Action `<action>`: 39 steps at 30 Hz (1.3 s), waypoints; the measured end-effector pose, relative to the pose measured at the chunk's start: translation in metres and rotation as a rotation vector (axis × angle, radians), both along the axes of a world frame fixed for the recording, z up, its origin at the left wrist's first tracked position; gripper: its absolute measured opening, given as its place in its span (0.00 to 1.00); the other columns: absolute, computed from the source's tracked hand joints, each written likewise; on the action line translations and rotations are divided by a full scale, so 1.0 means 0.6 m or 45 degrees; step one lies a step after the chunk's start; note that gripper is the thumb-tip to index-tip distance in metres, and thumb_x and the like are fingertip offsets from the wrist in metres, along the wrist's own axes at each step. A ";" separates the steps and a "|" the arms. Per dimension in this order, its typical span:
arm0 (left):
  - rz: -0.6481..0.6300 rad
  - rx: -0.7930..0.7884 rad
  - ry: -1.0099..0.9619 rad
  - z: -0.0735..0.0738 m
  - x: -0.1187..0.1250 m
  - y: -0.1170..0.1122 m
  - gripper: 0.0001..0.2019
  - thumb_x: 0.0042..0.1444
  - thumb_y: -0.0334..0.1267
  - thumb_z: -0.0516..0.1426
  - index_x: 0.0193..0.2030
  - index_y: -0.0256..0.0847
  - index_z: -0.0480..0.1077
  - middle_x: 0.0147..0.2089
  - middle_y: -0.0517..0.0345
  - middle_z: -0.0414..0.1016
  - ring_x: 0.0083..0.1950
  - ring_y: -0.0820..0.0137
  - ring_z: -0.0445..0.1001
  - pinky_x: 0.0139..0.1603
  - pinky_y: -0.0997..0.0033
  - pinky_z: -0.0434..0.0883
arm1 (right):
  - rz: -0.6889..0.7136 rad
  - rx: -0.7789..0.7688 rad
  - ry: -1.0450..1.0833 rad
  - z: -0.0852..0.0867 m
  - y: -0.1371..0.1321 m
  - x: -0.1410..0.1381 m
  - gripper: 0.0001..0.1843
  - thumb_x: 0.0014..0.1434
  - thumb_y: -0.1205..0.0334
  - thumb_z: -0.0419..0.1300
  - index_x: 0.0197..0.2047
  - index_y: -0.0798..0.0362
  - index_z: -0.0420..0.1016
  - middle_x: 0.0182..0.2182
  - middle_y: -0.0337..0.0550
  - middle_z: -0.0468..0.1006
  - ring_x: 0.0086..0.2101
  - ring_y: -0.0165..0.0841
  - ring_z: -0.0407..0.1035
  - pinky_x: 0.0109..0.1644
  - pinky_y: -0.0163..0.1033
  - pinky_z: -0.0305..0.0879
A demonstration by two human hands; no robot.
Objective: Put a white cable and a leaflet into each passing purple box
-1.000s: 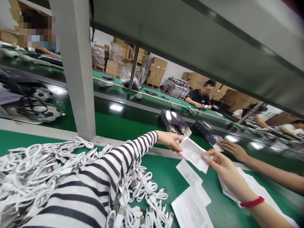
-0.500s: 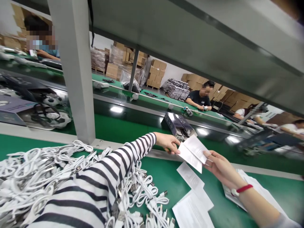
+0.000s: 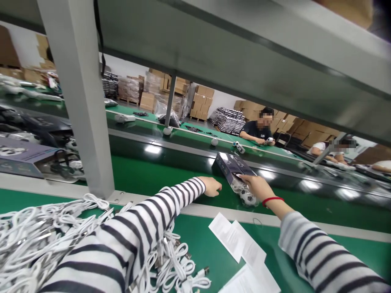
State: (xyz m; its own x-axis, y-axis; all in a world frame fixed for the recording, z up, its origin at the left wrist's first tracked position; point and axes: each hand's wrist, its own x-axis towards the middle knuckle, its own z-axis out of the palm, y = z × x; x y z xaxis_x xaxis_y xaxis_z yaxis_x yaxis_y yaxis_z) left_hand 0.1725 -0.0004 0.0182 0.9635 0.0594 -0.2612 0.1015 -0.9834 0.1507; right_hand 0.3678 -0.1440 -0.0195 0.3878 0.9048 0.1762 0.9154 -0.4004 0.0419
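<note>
My left hand (image 3: 213, 187) hovers over the conveyor's near side, its fingers curled in with nothing showing in them. At the open end of a dark printed box (image 3: 224, 169), my right hand (image 3: 258, 188) reaches in with the index finger stretched along the opening. Its other fingers are bent and their tips are hidden, so what they hold cannot be made out. Bagged pieces with a black-and-white football pattern (image 3: 248, 198) stick out of the box below that hand. White printed leaflets (image 3: 250, 248) lie overlapping on the green table in front of me.
Bundled white USB cables (image 3: 27, 240) are heaped at the left, with more under my left sleeve. A grey post (image 3: 76, 97) rises at left beneath an overhead shelf (image 3: 232, 53). Another open box (image 3: 27, 156) stands beyond it. Co-workers (image 3: 259, 130) sit across the conveyor.
My hands have parted from the leaflets they both held. One more leaflet now lies on the table. My right hand has moved forward to the box, and my left hand is now empty-looking.
</note>
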 end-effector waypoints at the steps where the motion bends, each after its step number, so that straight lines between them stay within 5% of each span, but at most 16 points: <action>1: -0.007 0.061 0.001 0.003 0.014 -0.001 0.22 0.57 0.39 0.49 0.58 0.39 0.64 0.57 0.44 0.67 0.53 0.58 0.69 0.50 0.61 0.67 | 0.025 -0.008 0.070 0.001 0.006 0.006 0.21 0.63 0.62 0.45 0.56 0.49 0.69 0.48 0.49 0.75 0.46 0.41 0.70 0.48 0.41 0.63; 6: -0.005 0.255 -0.248 0.005 0.091 -0.009 0.27 0.54 0.33 0.49 0.62 0.36 0.56 0.61 0.43 0.60 0.57 0.56 0.64 0.52 0.54 0.65 | 0.083 0.055 0.248 0.039 -0.046 0.021 0.24 0.63 0.52 0.45 0.55 0.56 0.68 0.53 0.53 0.70 0.50 0.40 0.66 0.51 0.40 0.61; 10: 0.033 0.236 -0.442 -0.024 0.150 -0.021 0.30 0.54 0.31 0.49 0.65 0.34 0.49 0.67 0.47 0.51 0.63 0.58 0.55 0.56 0.56 0.61 | 0.028 -0.407 0.275 0.047 -0.122 0.013 0.19 0.56 0.47 0.55 0.25 0.53 0.75 0.24 0.46 0.77 0.27 0.38 0.71 0.31 0.38 0.62; 12: 0.129 0.171 -0.449 -0.042 0.177 -0.029 0.30 0.55 0.30 0.48 0.66 0.36 0.46 0.69 0.50 0.47 0.65 0.59 0.52 0.58 0.56 0.59 | -0.010 -0.535 0.210 0.034 -0.135 0.013 0.20 0.56 0.50 0.55 0.21 0.53 0.74 0.21 0.46 0.75 0.25 0.38 0.71 0.29 0.37 0.60; 16: 0.210 0.099 -0.399 -0.064 0.212 -0.041 0.28 0.56 0.30 0.47 0.65 0.38 0.49 0.68 0.50 0.48 0.62 0.59 0.59 0.56 0.55 0.60 | -0.098 -0.409 -0.011 0.005 -0.104 0.035 0.12 0.58 0.57 0.55 0.33 0.53 0.78 0.32 0.51 0.78 0.34 0.41 0.72 0.34 0.38 0.61; 23: 0.174 0.110 -0.389 -0.064 0.214 -0.062 0.27 0.57 0.32 0.48 0.64 0.39 0.51 0.67 0.50 0.53 0.60 0.59 0.62 0.56 0.53 0.60 | -0.232 -0.328 -0.035 -0.016 0.019 0.082 0.18 0.64 0.68 0.44 0.46 0.63 0.72 0.45 0.61 0.73 0.45 0.42 0.68 0.47 0.42 0.60; 27: 0.084 0.082 -0.253 -0.033 0.174 -0.074 0.28 0.53 0.31 0.52 0.63 0.40 0.55 0.66 0.50 0.55 0.62 0.57 0.59 0.58 0.52 0.57 | -0.291 -0.410 0.037 -0.015 0.022 0.081 0.20 0.60 0.72 0.48 0.55 0.63 0.65 0.53 0.62 0.67 0.49 0.41 0.66 0.48 0.41 0.61; 32: 0.085 -0.055 0.167 0.045 0.070 -0.045 0.17 0.41 0.25 0.58 0.39 0.41 0.75 0.50 0.54 0.74 0.52 0.58 0.70 0.51 0.63 0.65 | -0.274 -0.583 0.173 0.026 -0.039 0.019 0.13 0.58 0.63 0.51 0.39 0.59 0.75 0.40 0.60 0.75 0.35 0.44 0.71 0.37 0.46 0.64; 36: 0.152 -0.060 0.349 0.086 -0.053 -0.039 0.02 0.39 0.31 0.61 0.23 0.40 0.73 0.33 0.55 0.77 0.41 0.59 0.73 0.46 0.62 0.67 | 0.153 -0.557 0.534 0.047 -0.070 -0.102 0.22 0.58 0.45 0.50 0.39 0.53 0.74 0.40 0.52 0.74 0.37 0.42 0.70 0.42 0.45 0.62; 39: 0.070 -0.159 0.655 0.088 -0.150 -0.077 0.08 0.39 0.41 0.63 0.28 0.41 0.73 0.36 0.56 0.76 0.41 0.61 0.72 0.45 0.64 0.67 | 0.324 -0.547 0.650 0.037 -0.073 -0.186 0.32 0.45 0.45 0.63 0.50 0.55 0.68 0.47 0.52 0.69 0.42 0.42 0.67 0.44 0.42 0.62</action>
